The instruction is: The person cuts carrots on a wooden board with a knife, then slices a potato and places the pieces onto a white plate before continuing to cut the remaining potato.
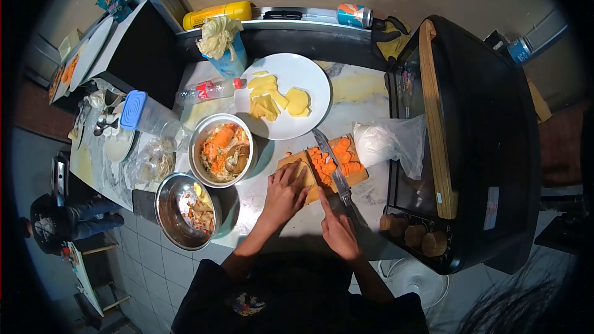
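Pressing potato [307, 177] onto board [358, 179] near frame centre with left hand [284, 195]; pointing forefinger of right hand [339, 234] close by, cannot tell whether gripping. Around: marbled counter [359, 86], black oven [486, 142] at right, tiled floor [148, 260] lower left.

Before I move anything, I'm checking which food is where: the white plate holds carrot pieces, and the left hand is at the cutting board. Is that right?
Not quite: the head view shows yellow slices on the plate, not carrot. The carrot pieces are on the board. The left hand is indeed there.
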The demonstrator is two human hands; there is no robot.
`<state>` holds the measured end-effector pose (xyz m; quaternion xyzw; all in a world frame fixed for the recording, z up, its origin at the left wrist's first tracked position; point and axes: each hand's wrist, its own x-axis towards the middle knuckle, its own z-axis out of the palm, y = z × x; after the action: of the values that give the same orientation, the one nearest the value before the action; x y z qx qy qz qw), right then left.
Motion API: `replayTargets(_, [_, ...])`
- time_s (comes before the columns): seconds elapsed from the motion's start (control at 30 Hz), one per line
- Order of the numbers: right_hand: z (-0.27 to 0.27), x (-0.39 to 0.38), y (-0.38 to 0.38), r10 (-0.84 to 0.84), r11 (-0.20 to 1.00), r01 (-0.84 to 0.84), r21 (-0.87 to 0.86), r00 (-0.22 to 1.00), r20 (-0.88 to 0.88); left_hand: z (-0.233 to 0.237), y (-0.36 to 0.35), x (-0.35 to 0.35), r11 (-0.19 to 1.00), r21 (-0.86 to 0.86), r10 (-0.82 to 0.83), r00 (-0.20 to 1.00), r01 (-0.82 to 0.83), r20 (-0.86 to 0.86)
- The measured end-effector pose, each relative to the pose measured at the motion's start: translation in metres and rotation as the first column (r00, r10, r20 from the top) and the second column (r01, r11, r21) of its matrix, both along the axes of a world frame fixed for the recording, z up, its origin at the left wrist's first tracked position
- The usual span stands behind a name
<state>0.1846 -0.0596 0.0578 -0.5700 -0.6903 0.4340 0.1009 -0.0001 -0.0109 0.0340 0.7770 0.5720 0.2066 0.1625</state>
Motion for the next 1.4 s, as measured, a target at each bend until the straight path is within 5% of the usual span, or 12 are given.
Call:
replayTargets(0.93, [-0.006, -0.015, 0.0, 0.09, 0.983, -0.107, 0.151, 0.989, 0.115, -0.007, -0.006, 0.013, 0.997, 0.044, 0.067, 0.996, -0.064, -0.056])
replayTargets(1.4, [0.001, -0.017, 0.002, 0.104, 0.989, -0.123, 0.083, 0.973, 0.207, -0.005, -0.006, 0.013, 0.997, 0.039, 0.072, 0.996, -0.07, -0.061])
